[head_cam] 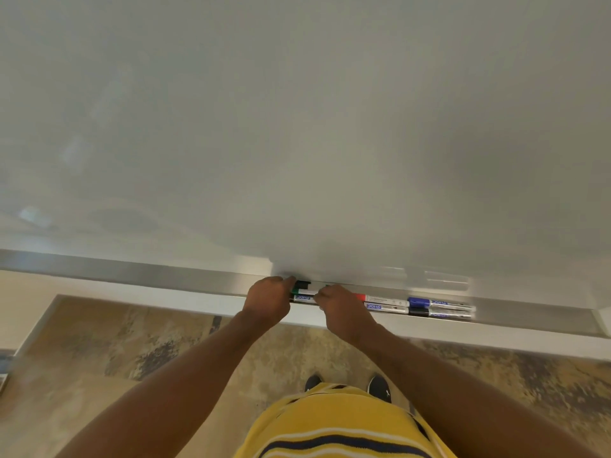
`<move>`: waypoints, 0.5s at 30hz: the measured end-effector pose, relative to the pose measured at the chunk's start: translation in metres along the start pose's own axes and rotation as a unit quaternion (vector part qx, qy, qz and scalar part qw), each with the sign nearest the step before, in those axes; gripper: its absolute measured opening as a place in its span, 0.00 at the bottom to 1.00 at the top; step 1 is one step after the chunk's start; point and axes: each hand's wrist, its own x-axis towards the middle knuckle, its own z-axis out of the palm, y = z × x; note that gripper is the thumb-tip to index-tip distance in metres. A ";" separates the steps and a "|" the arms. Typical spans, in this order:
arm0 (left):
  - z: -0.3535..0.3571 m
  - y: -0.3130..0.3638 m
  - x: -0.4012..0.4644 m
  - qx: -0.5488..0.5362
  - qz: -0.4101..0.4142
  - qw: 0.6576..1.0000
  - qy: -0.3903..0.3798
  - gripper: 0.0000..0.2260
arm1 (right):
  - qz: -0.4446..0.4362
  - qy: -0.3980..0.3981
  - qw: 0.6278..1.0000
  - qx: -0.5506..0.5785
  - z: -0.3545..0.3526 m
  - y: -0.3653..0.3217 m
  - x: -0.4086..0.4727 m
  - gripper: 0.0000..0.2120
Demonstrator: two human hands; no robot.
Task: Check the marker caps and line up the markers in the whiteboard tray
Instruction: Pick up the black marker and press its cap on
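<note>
A metal whiteboard tray [529,317] runs along the bottom of the board and holds several markers lying lengthwise. My left hand [267,299] is closed on the cap end of a green marker [302,286] at the left of the row. My right hand [340,309] grips the other end of the same green marker, covering its barrel. Below it lies a white marker with blue lettering [305,298]. To the right lie a red-capped marker [380,299], a blue-capped marker [439,303] and a black-capped marker [439,313].
The whiteboard [297,127] fills the upper view, close in front. Below the tray is a mottled brown floor [132,342], with my shoes [379,386] and yellow striped shirt at the bottom. The tray's left stretch [132,272] holds nothing.
</note>
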 end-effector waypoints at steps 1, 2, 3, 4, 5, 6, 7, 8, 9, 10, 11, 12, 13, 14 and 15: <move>-0.001 -0.001 0.002 0.005 0.006 1.000 -0.005 0.16 | 0.002 -0.002 1.000 -0.016 0.001 -0.003 0.001 0.16; -0.001 -0.002 0.004 0.011 0.013 1.000 -0.009 0.16 | 0.004 -0.005 1.000 -0.029 0.002 -0.005 0.003 0.15; 0.000 -0.002 0.006 0.017 0.021 1.000 -0.012 0.15 | 0.007 -0.008 0.999 -0.040 0.003 -0.007 0.004 0.15; 0.000 -0.003 0.008 0.023 0.027 0.999 -0.012 0.15 | 0.012 -0.011 0.999 -0.049 0.004 -0.009 0.006 0.14; 0.001 -0.003 0.009 0.028 0.031 0.999 -0.011 0.14 | 0.017 -0.012 0.998 -0.058 0.004 -0.011 0.007 0.14; 0.001 -0.003 0.010 0.031 0.033 0.999 -0.011 0.13 | 0.024 -0.013 0.998 -0.065 0.005 -0.012 0.008 0.13; 0.002 -0.003 0.012 0.034 0.034 0.999 -0.011 0.12 | 0.032 -0.015 0.997 -0.070 0.005 -0.014 0.009 0.12; 0.003 -0.003 0.013 0.036 0.035 0.999 -0.011 0.11 | 0.038 -0.015 0.997 -0.072 0.005 -0.015 0.010 0.11; 0.003 -0.004 0.013 0.038 0.033 0.999 -0.012 0.09 | 0.045 -0.015 0.996 -0.073 0.005 -0.016 0.010 0.10; 0.004 -0.005 0.014 0.039 0.031 0.999 -0.013 0.08 | 0.051 -0.015 0.996 -0.070 0.006 -0.017 0.011 0.10; 0.005 -0.005 0.015 0.039 0.029 0.999 -0.014 0.07 | 0.058 -0.015 0.996 -0.066 0.005 -0.017 0.011 0.09; 0.007 -0.006 0.015 0.037 0.025 0.999 -0.014 0.06 | 0.065 -0.013 0.996 -0.061 0.005 -0.017 0.011 0.09; 0.007 -0.007 0.016 0.030 0.019 0.999 -0.014 0.06 | 0.071 -0.010 0.996 -0.056 0.005 -0.017 0.012 0.09; 0.008 -0.006 0.016 0.017 0.006 1.000 -0.014 0.06 | 0.075 -0.004 0.996 -0.050 0.004 -0.017 0.011 0.09; 0.007 -0.006 0.016 -0.006 -0.014 1.000 -0.015 0.07 | 0.080 0.002 0.996 -0.045 0.002 -0.017 0.009 0.09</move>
